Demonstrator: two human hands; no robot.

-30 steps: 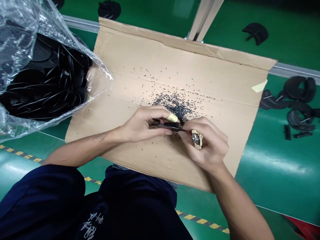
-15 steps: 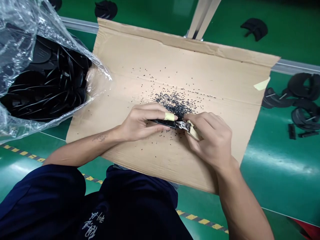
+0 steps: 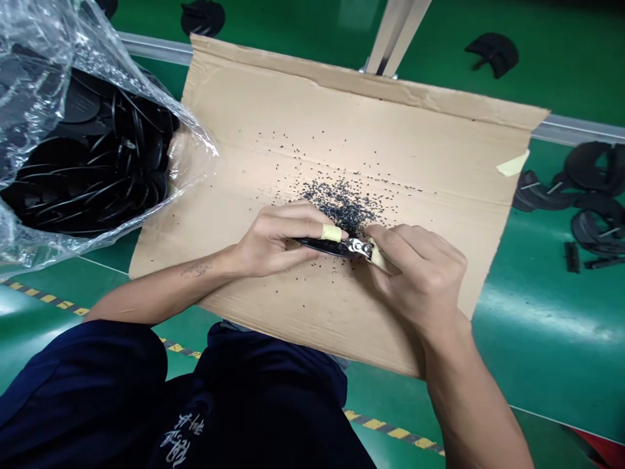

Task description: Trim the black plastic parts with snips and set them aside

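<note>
My left hand (image 3: 276, 240) pinches a thin black plastic part (image 3: 326, 246) between thumb and fingers, with yellow tape round one finger. My right hand (image 3: 420, 267) is closed round the handles of small metal nippers (image 3: 360, 248), whose jaws meet the right end of the part. The handles are mostly hidden by the palm and look wrapped in pale yellow. Just beyond the fingertips lies a heap of tiny black plastic clippings (image 3: 344, 205), scattered over a cardboard sheet (image 3: 263, 98).
On the left, a clear plastic bag (image 3: 190, 140) lies open, holding many black discs (image 3: 92, 169). Curved black parts (image 3: 593, 169) lie on the green floor at right, another curved piece (image 3: 493, 53) beyond the sheet. A metal post (image 3: 398, 36) stands at the far edge.
My right hand has shifted slightly to the right and turned a little, with the nippers. The black part in my left hand has tilted slightly and shows more of its face.
</note>
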